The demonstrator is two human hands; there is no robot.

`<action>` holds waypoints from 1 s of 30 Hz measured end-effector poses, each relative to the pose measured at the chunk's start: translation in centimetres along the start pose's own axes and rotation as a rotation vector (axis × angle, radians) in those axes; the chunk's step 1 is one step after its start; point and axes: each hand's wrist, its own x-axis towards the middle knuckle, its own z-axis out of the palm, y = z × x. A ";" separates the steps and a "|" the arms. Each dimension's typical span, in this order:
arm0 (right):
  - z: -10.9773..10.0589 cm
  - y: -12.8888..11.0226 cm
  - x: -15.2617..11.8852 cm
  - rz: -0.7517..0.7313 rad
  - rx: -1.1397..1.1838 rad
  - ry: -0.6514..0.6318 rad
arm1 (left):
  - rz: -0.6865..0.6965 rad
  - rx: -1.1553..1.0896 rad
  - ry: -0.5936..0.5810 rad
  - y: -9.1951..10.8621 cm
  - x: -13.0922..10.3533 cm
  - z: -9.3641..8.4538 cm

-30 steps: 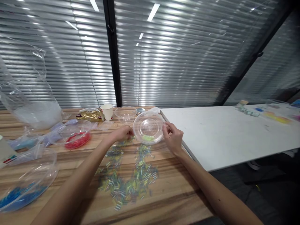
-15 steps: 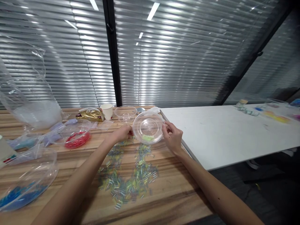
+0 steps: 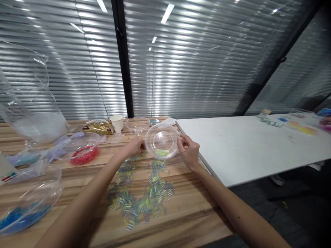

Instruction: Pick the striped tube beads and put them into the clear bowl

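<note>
My right hand (image 3: 189,151) grips the right rim of a clear round plastic bowl (image 3: 169,131), tilted so that its inside faces me. A small heap of yellow-green pieces (image 3: 162,152) lies low in that bowl. At the bowl's left side, my left hand (image 3: 134,147) is down by the table with its fingers pinched together; what they hold, if anything, is hidden. Below the bowl, many short tube-like pieces (image 3: 139,206) in yellow, green and grey-blue are spread over the wooden table (image 3: 191,220).
On the left stand a clear bowl with red pieces (image 3: 84,155) and one with blue pieces (image 3: 28,213). Behind are a gold tissue pack (image 3: 98,127), a paper cup (image 3: 117,123) and another clear bowl (image 3: 138,124). A white table (image 3: 248,148) adjoins on the right.
The view has shifted very slightly. Both hands and the tilted bowl stay in nearly the same place, and the scattered pieces look the same.
</note>
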 end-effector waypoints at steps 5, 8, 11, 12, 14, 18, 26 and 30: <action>0.0 0.0 -0.1 0.017 0.016 -0.008 | 0.018 0.006 0.005 0.2 0.0 -0.2; 0.1 0.0 -0.1 0.022 0.024 -0.005 | 0.037 0.004 0.010 0.3 -0.1 -0.2; 0.2 0.0 -0.1 0.025 0.028 -0.006 | 0.056 -0.004 0.013 0.3 -0.1 -0.1; 0.2 0.0 -0.1 0.023 0.029 -0.006 | 0.058 -0.007 0.016 0.3 -0.1 -0.1; 0.1 0.1 0.0 0.023 0.026 -0.010 | 0.059 -0.014 0.024 0.3 -0.1 -0.1; 0.1 0.1 0.0 0.031 0.025 -0.012 | 0.047 -0.029 0.032 0.3 -0.1 -0.1; 0.0 0.0 0.2 0.028 0.042 -0.003 | 0.052 -0.082 0.030 0.0 -0.2 -0.5; 0.0 0.0 0.2 0.021 0.046 -0.009 | 0.067 -0.104 0.054 0.2 -0.4 -1.3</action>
